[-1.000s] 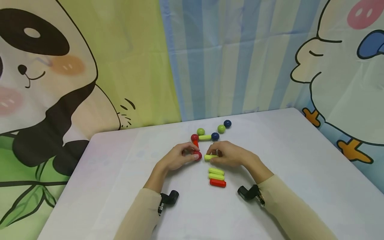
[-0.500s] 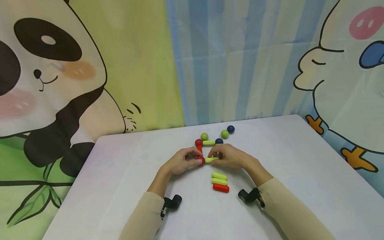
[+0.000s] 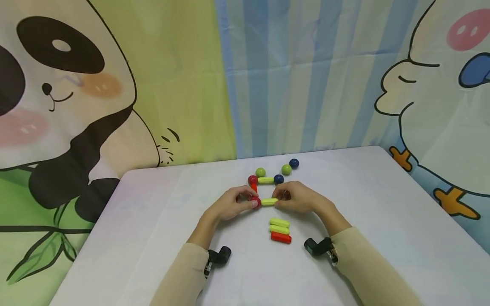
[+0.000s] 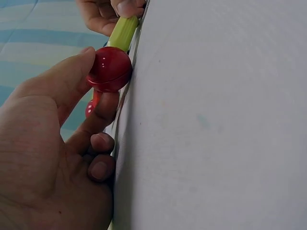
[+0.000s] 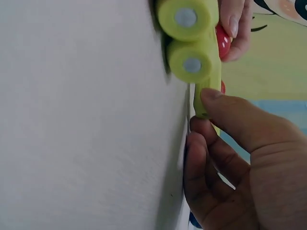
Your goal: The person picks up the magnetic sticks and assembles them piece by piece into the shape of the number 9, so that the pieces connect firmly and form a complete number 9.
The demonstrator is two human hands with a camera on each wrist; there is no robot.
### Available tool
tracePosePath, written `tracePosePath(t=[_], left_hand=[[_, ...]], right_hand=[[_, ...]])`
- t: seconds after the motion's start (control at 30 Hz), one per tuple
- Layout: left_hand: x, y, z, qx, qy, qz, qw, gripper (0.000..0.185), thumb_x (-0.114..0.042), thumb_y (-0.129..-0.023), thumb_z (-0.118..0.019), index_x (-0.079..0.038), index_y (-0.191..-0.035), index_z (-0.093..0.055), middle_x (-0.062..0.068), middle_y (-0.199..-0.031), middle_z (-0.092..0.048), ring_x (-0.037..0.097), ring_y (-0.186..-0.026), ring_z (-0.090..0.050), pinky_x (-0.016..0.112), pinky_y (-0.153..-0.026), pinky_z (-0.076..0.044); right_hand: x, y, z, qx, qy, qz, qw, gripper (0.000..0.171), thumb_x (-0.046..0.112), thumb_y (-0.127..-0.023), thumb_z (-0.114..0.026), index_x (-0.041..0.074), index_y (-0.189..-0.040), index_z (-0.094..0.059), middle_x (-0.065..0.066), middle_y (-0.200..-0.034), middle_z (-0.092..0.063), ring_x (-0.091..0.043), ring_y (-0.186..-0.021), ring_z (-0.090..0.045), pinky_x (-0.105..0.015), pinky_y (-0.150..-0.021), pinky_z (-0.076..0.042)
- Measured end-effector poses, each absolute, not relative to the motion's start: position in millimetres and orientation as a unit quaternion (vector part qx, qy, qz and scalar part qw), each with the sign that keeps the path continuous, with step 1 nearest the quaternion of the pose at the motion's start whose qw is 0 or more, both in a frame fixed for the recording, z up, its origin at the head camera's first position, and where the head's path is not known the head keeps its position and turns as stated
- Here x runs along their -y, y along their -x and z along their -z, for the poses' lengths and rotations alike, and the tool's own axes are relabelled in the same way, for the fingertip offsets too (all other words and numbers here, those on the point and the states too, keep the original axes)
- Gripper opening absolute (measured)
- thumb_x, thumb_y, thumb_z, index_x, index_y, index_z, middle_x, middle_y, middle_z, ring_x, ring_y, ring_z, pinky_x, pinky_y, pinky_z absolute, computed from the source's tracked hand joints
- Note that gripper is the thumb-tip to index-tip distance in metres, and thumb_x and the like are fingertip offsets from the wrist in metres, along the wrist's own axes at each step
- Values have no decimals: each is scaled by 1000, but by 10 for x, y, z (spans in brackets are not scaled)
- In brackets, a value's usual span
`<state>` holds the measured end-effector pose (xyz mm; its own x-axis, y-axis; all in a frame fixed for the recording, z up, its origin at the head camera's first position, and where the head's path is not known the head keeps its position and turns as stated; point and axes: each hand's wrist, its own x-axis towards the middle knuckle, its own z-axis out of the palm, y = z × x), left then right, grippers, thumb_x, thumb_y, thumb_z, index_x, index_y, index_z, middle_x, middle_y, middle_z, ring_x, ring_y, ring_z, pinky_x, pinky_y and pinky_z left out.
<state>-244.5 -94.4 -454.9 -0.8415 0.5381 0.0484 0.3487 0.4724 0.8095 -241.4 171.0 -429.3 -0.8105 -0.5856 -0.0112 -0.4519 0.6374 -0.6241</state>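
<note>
Your left hand [image 3: 229, 206] is pinching the red ball [image 3: 256, 202] between thumb and forefinger, while your right hand [image 3: 300, 198] is pinching the yellow-green stick [image 3: 269, 202] by its far end — the two pieces are meeting end to end on the table [image 3: 367, 221], mid-table, just below the red stick [image 3: 254, 187]. Both look like light, rigid, glossy plastic: the ball is likely rolling if loosened, so you are best holding it across its middle and the stick near its end. Spare sticks [image 3: 279, 230] are lying nearer to you — rounded, capsule-shaped.
</note>
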Motion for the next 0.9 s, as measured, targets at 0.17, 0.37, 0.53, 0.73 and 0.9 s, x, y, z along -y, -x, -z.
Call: tracePosePath(t=[0.17, 0.37, 0.53, 0.73, 0.9], left_hand=[[988, 2408, 4552, -859, -249, -436, 98, 20, -42, -86, -66, -31, -103, -63, -4, -92, -58, 18, -84, -51, 35, -73, -43], [948, 2384, 4536, -862, -260, -424, 95, 27, -44, -83, -69, -31, -106, -62, 1, -86, -54, 17, -80, -50, 33, -69, -40], [856, 2375, 4519, -873, -277, -392, 79, 36, -50, -79, -71, -30, -106, -59, 6, -90, -51, 17, -83, -47, 32, -68, -39], [700, 2372, 4502, -908, -289, -302, 24, 39, -53, -77, -70, -31, -106, -59, -3, -98, -43, 11, -84, -47, 27, -68, -42], [566, 2367, 4470, -924, -300, -237, 5, 36, -51, -77, -70, -31, -106, -62, -7, -104, -40, 10, -95, -44, 26, -77, -43]], right_hand=[[-1684, 2431, 4330, -888, 280, 341, 129, 15, 20, -86, -70, 14, -99, -66, 4, -87, -62, -15, -80, -56, -31, -75, -48], [-1736, 2445, 4387, -879, 269, 367, 145, 17, 21, -87, -68, 14, -102, -65, 3, -89, -62, -16, -83, -56, -32, -77, -47], [-1819, 2448, 4371, -872, 266, 382, 151, 17, 21, -87, -69, 14, -102, -65, 1, -88, -61, -17, -82, -55, -32, -76, -46], [-1866, 2458, 4352, -866, 263, 398, 149, 18, 21, -87, -70, 12, -102, -64, -1, -90, -61, -19, -84, -56, -32, -78, -46], [-1869, 2486, 4389, -855, 266, 415, 160, 20, 23, -86, -70, 11, -101, -63, -3, -91, -62, -20, -84, -56, -33, -77, -46]])
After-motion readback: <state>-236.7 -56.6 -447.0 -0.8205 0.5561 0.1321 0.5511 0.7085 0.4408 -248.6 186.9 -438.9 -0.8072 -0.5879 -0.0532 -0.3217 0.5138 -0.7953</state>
